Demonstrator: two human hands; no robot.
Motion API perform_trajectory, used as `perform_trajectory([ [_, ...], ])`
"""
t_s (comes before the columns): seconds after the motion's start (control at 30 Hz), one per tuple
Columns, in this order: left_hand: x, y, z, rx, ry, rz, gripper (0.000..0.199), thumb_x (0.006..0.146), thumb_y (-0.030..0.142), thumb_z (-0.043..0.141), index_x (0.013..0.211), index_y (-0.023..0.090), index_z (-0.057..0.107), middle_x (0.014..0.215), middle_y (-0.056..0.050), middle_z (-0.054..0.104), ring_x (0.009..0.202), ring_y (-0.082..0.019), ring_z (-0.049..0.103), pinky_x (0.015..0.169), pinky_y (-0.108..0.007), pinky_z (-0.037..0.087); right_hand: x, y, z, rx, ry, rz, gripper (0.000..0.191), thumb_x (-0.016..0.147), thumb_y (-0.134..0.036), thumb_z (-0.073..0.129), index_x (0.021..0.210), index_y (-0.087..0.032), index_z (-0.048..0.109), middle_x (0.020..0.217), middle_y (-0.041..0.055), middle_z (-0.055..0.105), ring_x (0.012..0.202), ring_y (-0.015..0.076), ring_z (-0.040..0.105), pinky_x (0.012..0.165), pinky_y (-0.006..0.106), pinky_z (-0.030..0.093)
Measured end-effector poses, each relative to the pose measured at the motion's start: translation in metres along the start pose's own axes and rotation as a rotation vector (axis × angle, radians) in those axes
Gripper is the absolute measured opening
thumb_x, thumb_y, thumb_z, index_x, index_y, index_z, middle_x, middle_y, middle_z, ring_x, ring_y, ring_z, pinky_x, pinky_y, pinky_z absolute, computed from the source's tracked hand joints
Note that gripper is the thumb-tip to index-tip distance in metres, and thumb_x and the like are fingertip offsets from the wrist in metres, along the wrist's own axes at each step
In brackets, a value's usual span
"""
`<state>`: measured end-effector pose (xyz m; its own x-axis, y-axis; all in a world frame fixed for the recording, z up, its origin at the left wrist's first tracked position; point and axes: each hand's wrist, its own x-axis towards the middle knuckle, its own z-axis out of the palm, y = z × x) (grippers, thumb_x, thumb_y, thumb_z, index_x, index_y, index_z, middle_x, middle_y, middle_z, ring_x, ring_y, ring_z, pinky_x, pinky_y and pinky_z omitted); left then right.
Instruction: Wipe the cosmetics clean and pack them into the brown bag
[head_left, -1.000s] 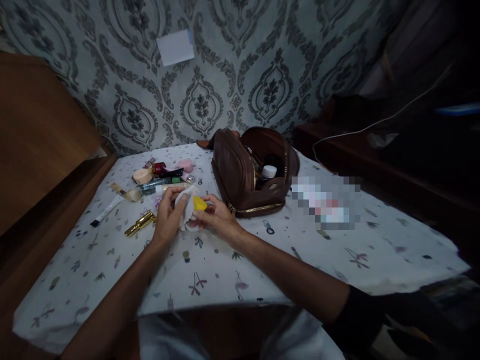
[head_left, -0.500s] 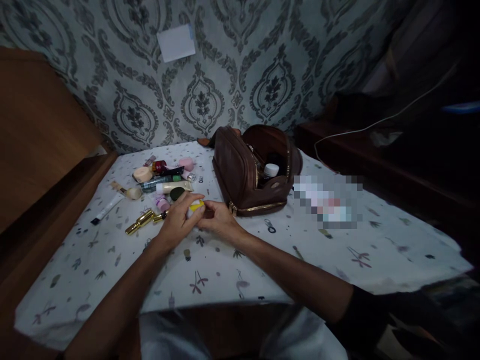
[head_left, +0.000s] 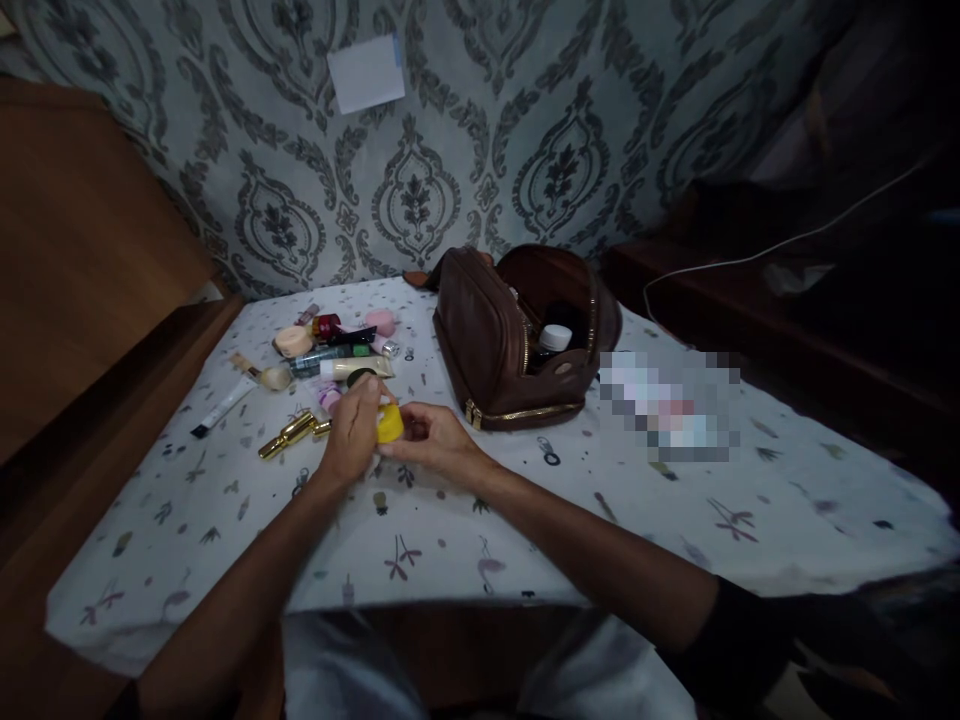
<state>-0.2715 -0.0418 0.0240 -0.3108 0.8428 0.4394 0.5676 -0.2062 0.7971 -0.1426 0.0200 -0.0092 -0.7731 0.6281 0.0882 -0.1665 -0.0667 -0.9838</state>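
My left hand (head_left: 354, 428) is closed around a small yellow-and-white container (head_left: 390, 424), held just above the tabletop. Its yellow end faces right, and my left fingers cover most of the rest. From the right, my right hand (head_left: 442, 440) reaches round the yellow end, thumb along the bottom and fingers curled by the upper edge. Close to my left hand lie gold tubes (head_left: 288, 436), a cream squeeze tube (head_left: 356, 368) and a purple-and-white item (head_left: 328, 397). Behind my right hand stands a brown toiletry bag (head_left: 480, 350), unzipped, with a white-capped bottle (head_left: 555, 338) inside.
More cosmetics lie at the back left: a peach jar (head_left: 293, 341), a red-capped item (head_left: 326, 326), a brush (head_left: 271, 376) and a white tube (head_left: 223, 408). A blurred-out item (head_left: 667, 405) lies right of the bag. A wooden panel (head_left: 97, 220) borders the left side.
The container has turned in my hands, so more of its yellow end shows now. My left fingers point more upward, and my right hand has opened a little around it. The view has shifted slightly.
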Motion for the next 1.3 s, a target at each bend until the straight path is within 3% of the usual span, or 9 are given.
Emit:
perform_trajectory([
  [0.17, 0.004, 0.001, -0.003, -0.136, -0.018, -0.196, 0.062, 0.09, 0.073, 0.033, 0.065, 0.02, 0.054, 0.059, 0.0, 0.053, 0.057, -0.015, 0.049, 0.053, -0.028, 0.039, -0.007, -0.01, 0.003, 0.083, -0.098, 0.076, 0.048, 0.059, -0.04, 0.086, 0.094, -0.017, 0.063, 0.09, 0.0011, 0.065, 0.073, 0.0136, 0.06, 0.061, 0.025, 0.047],
  [0.33, 0.005, -0.001, -0.004, -0.274, -0.017, -0.281, 0.057, 0.089, 0.068, 0.044, 0.063, 0.019, 0.055, 0.054, 0.001, 0.049, 0.05, -0.013, 0.044, 0.047, -0.026, 0.034, -0.007, -0.008, 0.003, 0.169, -0.141, 0.081, 0.05, 0.057, -0.038, 0.089, 0.093, -0.019, 0.059, 0.094, 0.0006, 0.063, 0.078, 0.0143, 0.062, 0.066, 0.026, 0.052],
  [0.43, 0.008, -0.006, -0.003, -0.244, 0.04, -0.251, 0.043, 0.089, 0.056, 0.051, 0.068, 0.019, 0.056, 0.058, 0.002, 0.048, 0.052, -0.012, 0.041, 0.048, -0.025, 0.032, -0.003, -0.003, 0.001, 0.191, -0.133, 0.076, 0.051, 0.055, -0.037, 0.09, 0.091, -0.02, 0.057, 0.093, 0.0, 0.064, 0.081, 0.0152, 0.063, 0.07, 0.028, 0.052],
  [0.57, 0.012, -0.012, -0.003, -0.195, 0.215, -0.159, 0.012, 0.082, 0.032, 0.058, 0.082, 0.02, 0.058, 0.073, 0.002, 0.054, 0.068, -0.014, 0.049, 0.062, -0.024, 0.04, 0.002, 0.002, -0.001, 0.135, -0.09, 0.037, 0.051, 0.055, -0.036, 0.089, 0.092, -0.02, 0.058, 0.094, 0.0006, 0.065, 0.084, 0.0155, 0.063, 0.075, 0.028, 0.05],
  [0.7, 0.011, -0.01, -0.005, -0.188, 0.303, -0.058, 0.016, 0.075, 0.02, 0.056, 0.091, 0.021, 0.057, 0.083, 0.0, 0.058, 0.08, -0.015, 0.055, 0.075, -0.026, 0.045, 0.004, 0.005, -0.002, 0.065, -0.013, -0.001, 0.053, 0.055, -0.037, 0.088, 0.097, -0.019, 0.061, 0.094, 0.0005, 0.065, 0.082, 0.0149, 0.061, 0.076, 0.028, 0.048],
  [0.83, 0.005, 0.0, -0.007, -0.141, 0.134, 0.093, 0.021, 0.08, 0.02, 0.051, 0.101, 0.021, 0.057, 0.094, -0.003, 0.061, 0.091, -0.018, 0.057, 0.085, -0.031, 0.046, 0.004, 0.006, -0.004, -0.076, 0.047, -0.046, 0.046, 0.06, -0.037, 0.084, 0.096, -0.017, 0.063, 0.082, -0.0016, 0.063, 0.073, 0.0136, 0.056, 0.067, 0.026, 0.045],
  [0.93, 0.002, 0.003, -0.006, -0.063, -0.113, 0.088, 0.026, 0.09, 0.028, 0.047, 0.113, 0.021, 0.056, 0.11, -0.007, 0.063, 0.107, -0.021, 0.057, 0.096, -0.036, 0.045, 0.003, 0.006, -0.005, -0.198, 0.08, -0.079, 0.041, 0.061, -0.033, 0.082, 0.095, -0.016, 0.066, 0.072, -0.0039, 0.058, 0.065, 0.012, 0.049, 0.06, 0.025, 0.039],
  [1.0, 0.002, 0.001, -0.004, -0.053, -0.2, 0.047, 0.028, 0.095, 0.035, 0.044, 0.117, 0.021, 0.054, 0.113, -0.008, 0.062, 0.11, -0.022, 0.057, 0.098, -0.038, 0.044, 0.002, 0.005, -0.006, -0.231, 0.083, -0.086, 0.042, 0.061, -0.033, 0.082, 0.097, -0.016, 0.067, 0.071, -0.0043, 0.057, 0.063, 0.0117, 0.047, 0.058, 0.025, 0.037],
  [1.3, 0.009, -0.008, -0.006, -0.253, -0.143, -0.109, 0.032, 0.096, 0.046, 0.045, 0.111, 0.021, 0.058, 0.104, -0.006, 0.064, 0.104, -0.02, 0.061, 0.097, -0.036, 0.045, 0.001, 0.004, -0.002, -0.035, 0.018, -0.138, 0.053, 0.056, -0.037, 0.087, 0.101, -0.018, 0.065, 0.097, 0.0029, 0.064, 0.088, 0.0189, 0.059, 0.078, 0.031, 0.048],
])
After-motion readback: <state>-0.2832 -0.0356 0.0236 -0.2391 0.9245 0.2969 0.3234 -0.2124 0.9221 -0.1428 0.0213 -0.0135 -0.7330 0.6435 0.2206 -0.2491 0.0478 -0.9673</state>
